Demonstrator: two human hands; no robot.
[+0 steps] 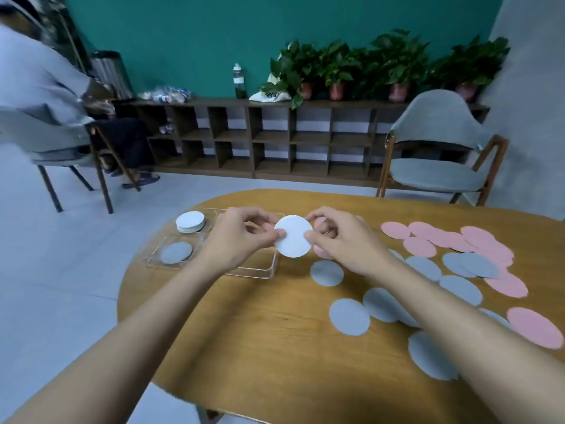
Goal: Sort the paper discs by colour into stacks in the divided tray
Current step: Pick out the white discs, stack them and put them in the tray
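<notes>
A white paper disc hangs just above the table, pinched at its left edge by my left hand and at its right edge by my right hand. The clear divided tray lies under and left of my left hand. Its far-left compartment holds a stack of white discs; the near-left one holds a blue disc. Several blue discs and pink discs lie loose on the table to the right. A pink disc shows partly behind my right hand.
The oval wooden table ends close to the tray's left side. A grey chair stands beyond the table at the right. A person sits on another chair at the far left. A low shelf with potted plants lines the green wall.
</notes>
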